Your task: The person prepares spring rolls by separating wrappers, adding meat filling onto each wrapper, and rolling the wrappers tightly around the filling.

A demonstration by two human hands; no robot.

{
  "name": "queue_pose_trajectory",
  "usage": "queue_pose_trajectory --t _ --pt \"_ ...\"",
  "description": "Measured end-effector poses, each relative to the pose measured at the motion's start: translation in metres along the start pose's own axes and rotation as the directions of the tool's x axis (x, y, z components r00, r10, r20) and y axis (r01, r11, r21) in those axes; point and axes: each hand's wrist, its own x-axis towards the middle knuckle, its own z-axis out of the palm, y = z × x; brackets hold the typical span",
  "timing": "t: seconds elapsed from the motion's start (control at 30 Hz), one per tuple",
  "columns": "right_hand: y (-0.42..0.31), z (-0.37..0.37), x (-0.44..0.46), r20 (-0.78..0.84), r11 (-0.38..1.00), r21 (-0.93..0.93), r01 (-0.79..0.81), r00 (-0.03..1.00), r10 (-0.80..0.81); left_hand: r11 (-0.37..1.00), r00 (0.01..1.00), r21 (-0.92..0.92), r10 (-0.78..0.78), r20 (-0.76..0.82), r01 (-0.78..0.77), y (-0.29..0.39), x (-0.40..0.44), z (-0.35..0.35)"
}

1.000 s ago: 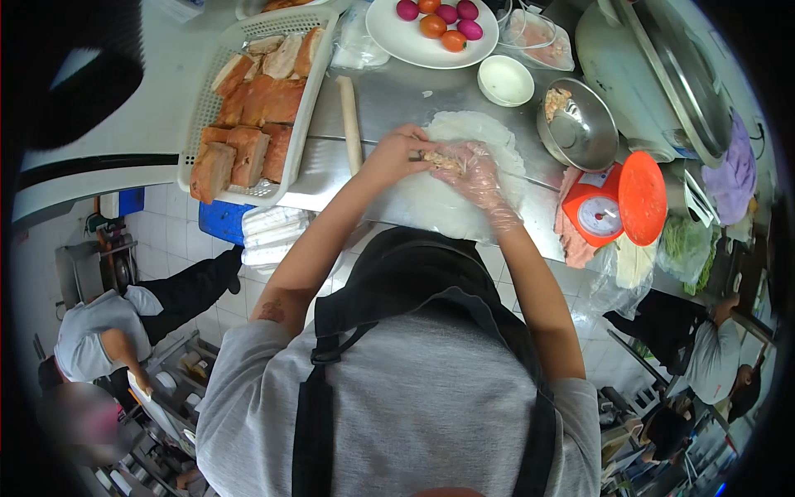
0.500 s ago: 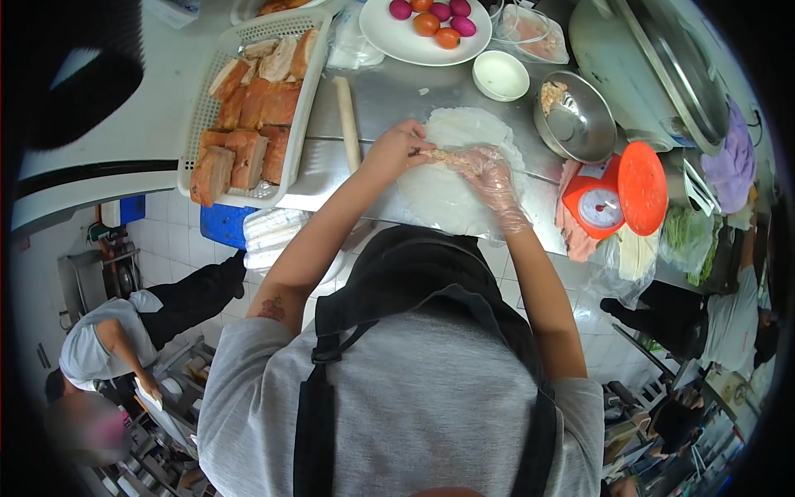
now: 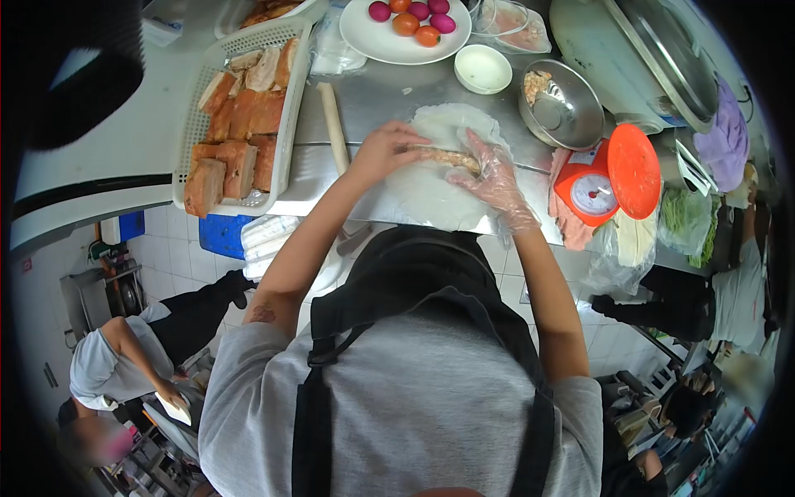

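Two overlapping thin, whitish translucent wrapper sheets (image 3: 431,199) lie on the steel counter. A narrow strip of chopped, light-brown filling (image 3: 450,157) runs sideways across them. My bare left hand (image 3: 384,155) is at the strip's left end, fingers stretched towards it and apart. In a clear plastic glove, my right hand (image 3: 497,182) rests by the right end, thumb and fingers spread on either side of the filling. A wooden rolling pin (image 3: 334,128) lies left of the sheets. Beyond them are a small white bowl (image 3: 483,69) and a steel bowl (image 3: 563,103) with some filling inside.
A white basket (image 3: 290,137) of roasted meat blocks stands at left. Behind is a white plate (image 3: 364,37) with orange and magenta balls. An orange kitchen scale (image 3: 593,192) stands at right, near a large lidded pot (image 3: 580,33). Other people work on both sides.
My right hand has opened its fingers from the filling and spread them, showing more of the strip. My left hand's fingers have straightened. The view has shifted slightly.
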Motion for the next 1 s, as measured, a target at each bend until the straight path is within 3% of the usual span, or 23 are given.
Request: queue_pose_trajectory --t 0.07,0.17,0.27,0.37,0.47,0.57,0.67,0.77,0.87,1.0 --pt "-0.007 0.005 0.012 -0.123 0.997 0.038 0.065 0.991 -0.060 0.993 0.993 0.046 0.115 -0.035 -0.113 -0.011 0.006 0.010" --pt "0.006 0.020 0.027 0.207 0.999 0.031 -0.016 0.978 0.009 0.967 0.995 0.240 0.099 -0.031 -0.089 -0.004 0.003 0.016" --pt "-0.022 -0.003 0.043 0.466 0.900 0.165 -0.404 0.836 0.289 0.953 0.984 0.252 0.179 -0.025 -0.167 -0.007 0.000 0.014" --pt "-0.016 0.000 0.039 0.326 0.935 0.133 -0.328 0.906 0.271 0.973 0.994 -0.224 0.040 -0.097 -0.061 -0.025 -0.001 0.013" --pt "-0.005 0.021 0.040 0.057 0.990 0.023 0.139 0.989 -0.140 0.985 0.999 -0.171 -0.023 -0.047 0.015 -0.029 0.005 0.011" --pt "-0.020 0.020 0.049 0.386 0.981 -0.165 0.098 0.922 -0.027 0.995 0.997 0.082 0.054 -0.060 -0.049 -0.029 0.008 0.014" --pt "-0.015 0.032 0.044 0.370 0.988 -0.123 0.097 0.928 -0.046 0.998 0.998 0.051 0.037 -0.041 -0.035 -0.021 0.009 0.012" --pt "-0.013 0.030 0.033 0.311 0.998 -0.045 -0.034 0.949 0.046 0.998 0.998 -0.008 -0.055 -0.021 0.055 -0.021 0.011 0.012" --pt "-0.021 0.009 0.027 0.244 0.997 -0.076 -0.002 0.970 0.020 0.978 0.994 0.207 0.039 -0.099 -0.018 -0.022 0.008 0.017" --pt "0.016 0.020 0.012 0.223 0.996 0.010 -0.088 0.971 0.084 0.971 0.998 0.238 0.031 -0.061 -0.016 -0.011 0.005 0.014"
